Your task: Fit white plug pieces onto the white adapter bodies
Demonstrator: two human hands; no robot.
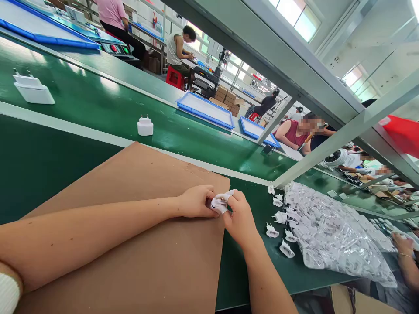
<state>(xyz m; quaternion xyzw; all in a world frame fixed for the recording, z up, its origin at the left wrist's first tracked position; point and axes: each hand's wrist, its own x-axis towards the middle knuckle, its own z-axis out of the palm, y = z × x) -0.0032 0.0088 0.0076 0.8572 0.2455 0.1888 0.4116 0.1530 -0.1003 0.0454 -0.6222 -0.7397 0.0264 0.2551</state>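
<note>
Pinching a small white plug piece (215, 204) — left hand (195, 201) and right hand (241, 218) both closed on it, over the cardboard's (147, 261) right edge. Looks like the fiddly finger-work step; next move probably wants a steady, gentle grip.

Cardboard (157, 261) on our bench (260, 196); left hand (198, 201) near its right edge, right hand (241, 216) just past, part (220, 204) between. Loose parts (272, 231) to our right, bag (330, 231) right of those. Belt (203, 144) behind cardboard, two plugs (145, 127) on it; trays (206, 111) along its far side.
</note>
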